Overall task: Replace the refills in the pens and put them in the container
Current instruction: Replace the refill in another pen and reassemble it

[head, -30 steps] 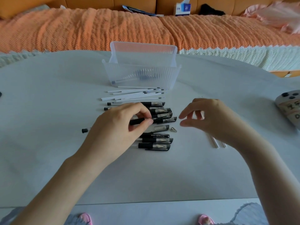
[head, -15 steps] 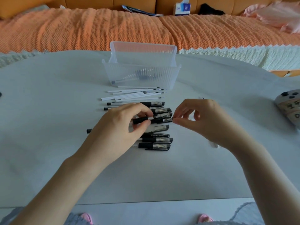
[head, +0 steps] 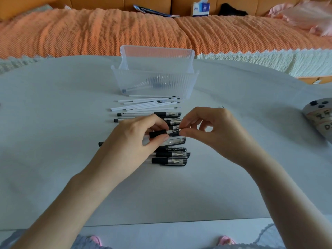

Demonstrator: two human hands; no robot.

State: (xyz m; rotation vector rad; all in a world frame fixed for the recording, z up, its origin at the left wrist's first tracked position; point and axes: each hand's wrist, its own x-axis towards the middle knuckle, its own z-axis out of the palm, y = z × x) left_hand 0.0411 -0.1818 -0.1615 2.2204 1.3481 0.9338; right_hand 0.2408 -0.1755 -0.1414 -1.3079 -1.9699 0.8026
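Both hands are on one pen! The left hand (head: 136,141) wraps thumb and forefinger round the black grip of a gel pen (head: 159,133), holding it level with its front end pointing toward the desk's right edge. The right hand (head: 212,133) meets it there, pinching that front end between thumb and forefinger with the other fingers loosely curled. Whether the pen is lifted clear of the others below it, I cannot tell. Under the hands, the row of pens (head: 172,155) lies side by side in the middle of the desk (head: 53,123), with clear barrels, black grips and caps to the right. Just past that row, toward the far edge, the white refills (head: 143,104) lie in a loose fan. Right behind them stands the clear ribbed container (head: 154,83), near the middle of the far edge, with a lone pen (head: 138,87) lying slantwise inside. Beyond the desk there's an orange throw (head: 107,33) and a tissue box (head: 201,9).
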